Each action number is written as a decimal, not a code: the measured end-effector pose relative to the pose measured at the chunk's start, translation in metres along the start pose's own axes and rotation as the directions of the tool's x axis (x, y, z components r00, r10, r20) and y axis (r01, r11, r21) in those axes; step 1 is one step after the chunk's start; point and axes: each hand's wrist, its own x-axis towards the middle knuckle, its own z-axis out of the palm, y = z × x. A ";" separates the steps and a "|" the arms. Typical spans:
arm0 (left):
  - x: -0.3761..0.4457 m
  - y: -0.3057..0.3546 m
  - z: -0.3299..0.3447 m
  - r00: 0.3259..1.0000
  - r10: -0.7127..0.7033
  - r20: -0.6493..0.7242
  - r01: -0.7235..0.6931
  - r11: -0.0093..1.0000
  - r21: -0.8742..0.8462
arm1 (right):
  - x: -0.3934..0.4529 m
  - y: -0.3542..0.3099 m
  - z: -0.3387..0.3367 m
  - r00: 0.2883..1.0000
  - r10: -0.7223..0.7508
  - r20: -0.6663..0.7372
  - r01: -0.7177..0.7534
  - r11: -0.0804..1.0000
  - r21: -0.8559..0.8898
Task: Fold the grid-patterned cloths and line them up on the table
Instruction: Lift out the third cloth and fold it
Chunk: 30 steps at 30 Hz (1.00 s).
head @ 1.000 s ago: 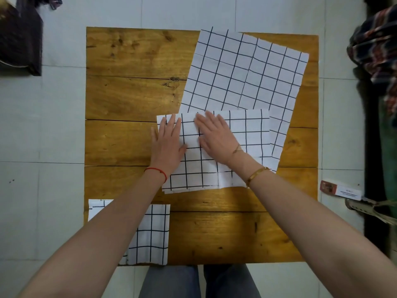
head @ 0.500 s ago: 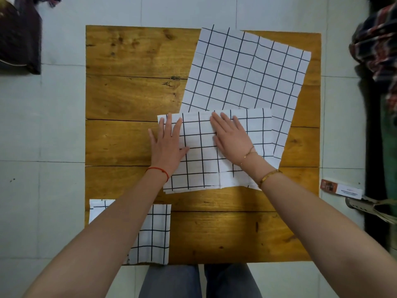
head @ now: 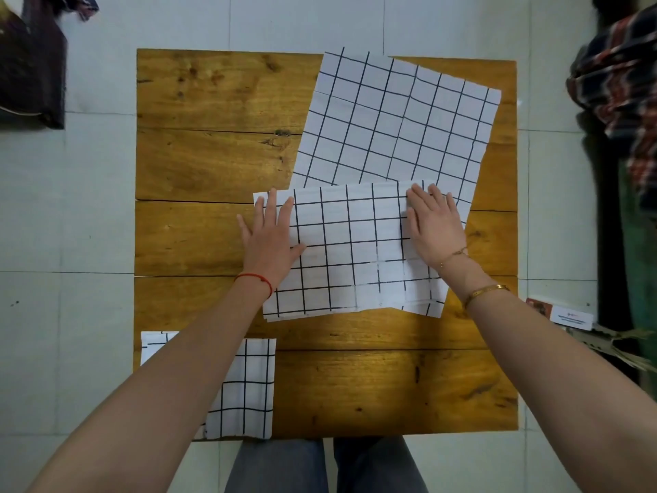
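Note:
A white cloth with a black grid, folded in half [head: 350, 250], lies in the middle of the wooden table [head: 213, 154]. My left hand [head: 272, 234] lies flat on its left edge, fingers spread. My right hand [head: 435, 224] presses flat on its right end, near the far right corner. Neither hand grips anything. A second grid cloth [head: 394, 119] lies unfolded at the far right, its near edge under the folded one. A smaller folded grid cloth [head: 245, 386] sits at the near left corner, partly hidden by my left forearm.
Pale floor tiles surround the table. A dark bag [head: 32, 65] sits at the far left. Plaid fabric [head: 618, 72] hangs at the right edge. A small box [head: 560, 313] lies on the floor to the right. My knees show below the near table edge.
My right hand has slid to the right across the folded cloth, from its middle to its right end. My left hand has stayed on the left edge.

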 end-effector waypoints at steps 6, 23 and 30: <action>-0.016 -0.005 0.001 0.968 -0.087 -0.235 0.047 0.985 -0.168 | 0.001 -0.020 -0.005 0.993 -0.063 -0.103 0.071 0.995 0.076; -0.060 -0.005 0.017 0.794 -0.605 0.059 0.466 0.545 -0.697 | -0.048 -0.069 0.032 0.958 -0.283 0.040 0.280 0.957 0.072; -0.060 0.004 0.002 0.768 -0.625 0.141 0.426 0.333 -0.841 | -0.049 -0.073 0.036 0.959 -0.280 0.032 0.279 0.960 0.038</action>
